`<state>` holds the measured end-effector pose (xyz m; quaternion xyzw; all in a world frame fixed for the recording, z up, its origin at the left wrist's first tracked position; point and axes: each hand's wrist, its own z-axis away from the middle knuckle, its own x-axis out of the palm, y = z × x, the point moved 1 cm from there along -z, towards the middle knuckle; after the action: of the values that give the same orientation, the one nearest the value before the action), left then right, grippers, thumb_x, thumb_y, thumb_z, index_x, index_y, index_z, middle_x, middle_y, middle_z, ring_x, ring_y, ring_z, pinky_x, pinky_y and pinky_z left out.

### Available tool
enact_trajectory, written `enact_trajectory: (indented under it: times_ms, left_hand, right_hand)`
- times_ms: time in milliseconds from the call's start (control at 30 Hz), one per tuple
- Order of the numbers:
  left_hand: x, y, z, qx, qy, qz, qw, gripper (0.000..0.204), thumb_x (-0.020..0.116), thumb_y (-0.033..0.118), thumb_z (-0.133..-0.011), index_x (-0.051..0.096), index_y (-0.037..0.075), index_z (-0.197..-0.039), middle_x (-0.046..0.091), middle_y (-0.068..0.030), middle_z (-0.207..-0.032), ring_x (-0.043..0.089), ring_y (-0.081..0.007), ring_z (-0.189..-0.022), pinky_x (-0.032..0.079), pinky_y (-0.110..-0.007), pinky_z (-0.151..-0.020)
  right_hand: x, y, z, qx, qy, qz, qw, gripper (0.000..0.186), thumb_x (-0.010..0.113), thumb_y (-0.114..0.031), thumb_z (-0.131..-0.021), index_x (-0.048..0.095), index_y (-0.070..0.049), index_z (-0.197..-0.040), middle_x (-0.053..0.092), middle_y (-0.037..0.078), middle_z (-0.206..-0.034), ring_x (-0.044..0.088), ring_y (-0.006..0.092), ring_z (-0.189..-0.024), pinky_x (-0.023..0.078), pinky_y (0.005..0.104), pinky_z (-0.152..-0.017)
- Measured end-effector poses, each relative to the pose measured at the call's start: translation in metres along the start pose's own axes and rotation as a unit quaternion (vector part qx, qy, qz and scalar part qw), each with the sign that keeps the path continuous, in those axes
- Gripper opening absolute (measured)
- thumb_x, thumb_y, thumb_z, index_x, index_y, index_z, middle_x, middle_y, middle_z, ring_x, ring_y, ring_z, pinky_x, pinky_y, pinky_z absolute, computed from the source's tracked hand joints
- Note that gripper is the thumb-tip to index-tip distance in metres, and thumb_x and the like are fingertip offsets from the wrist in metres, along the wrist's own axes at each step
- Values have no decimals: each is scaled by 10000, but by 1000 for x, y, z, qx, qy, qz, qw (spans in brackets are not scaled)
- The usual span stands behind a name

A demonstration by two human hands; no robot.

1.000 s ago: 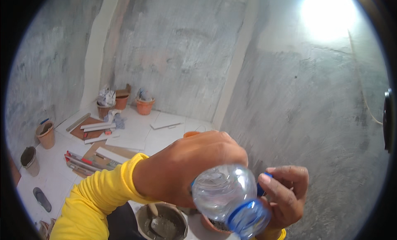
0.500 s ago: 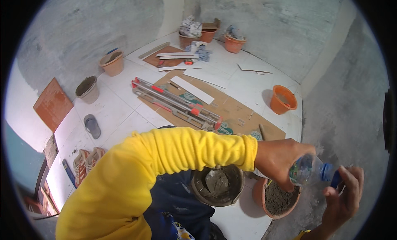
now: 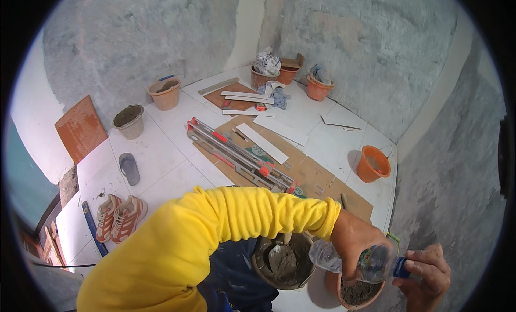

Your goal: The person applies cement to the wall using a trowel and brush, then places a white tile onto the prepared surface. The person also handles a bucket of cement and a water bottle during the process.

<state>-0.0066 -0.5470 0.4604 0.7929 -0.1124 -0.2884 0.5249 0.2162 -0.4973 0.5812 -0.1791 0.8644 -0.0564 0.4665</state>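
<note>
My left hand (image 3: 357, 245), at the end of a yellow sleeve reaching across to the right, is wrapped around a clear plastic bottle (image 3: 325, 255) with a patterned label. The bottle lies nearly sideways above an orange bucket (image 3: 359, 295) of grey mortar. At its right end, my right hand (image 3: 429, 277) pinches a blue cap (image 3: 401, 268), which sits at the bottle's mouth; whether it is threaded on I cannot tell. Left of these, a dark bucket (image 3: 287, 284) holds wet grey mortar and a trowel (image 3: 279, 258), partly behind my sleeve.
A red-and-grey tile cutter (image 3: 236, 156) lies on cardboard (image 3: 317, 178) ahead. Tile strips (image 3: 262, 143) lie around it. An orange bucket (image 3: 373, 164) stands near the right wall. Shoes (image 3: 128, 218), a slipper (image 3: 129, 168) and a blue level (image 3: 94, 229) lie at the left.
The bottle has moved left and down with my left hand. The cap, apart from the mouth before, is now against it in my right fingers. The whole view has shifted, showing more wall.
</note>
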Motion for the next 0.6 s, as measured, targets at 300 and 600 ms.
enact_trajectory:
  times_ms: [300, 600]
  left_hand:
    - [12, -1, -11, -1, 2, 34, 999, 834, 1002, 316, -605, 623, 13, -1283, 726, -121, -1141, 682, -241, -1093, 510, -346, -958]
    - [8, 2, -6, -41, 49, -30, 998, 747, 969, 215, -622, 588, -9, -1224, 692, -149, -1135, 661, -250, -1135, 517, -363, -954]
  right_hand:
    - [3, 4, 17, 22, 35, 177, 983, 390, 840, -335, -840, 723, -3, -1008, 713, 134, -931, 672, 345, -819, 529, 383, -675]
    - [24, 31, 21, 109, 13, 310, 944, 283, 799, -257, -899, 633, -27, -902, 645, 143, -852, 615, 317, -768, 471, 404, -663]
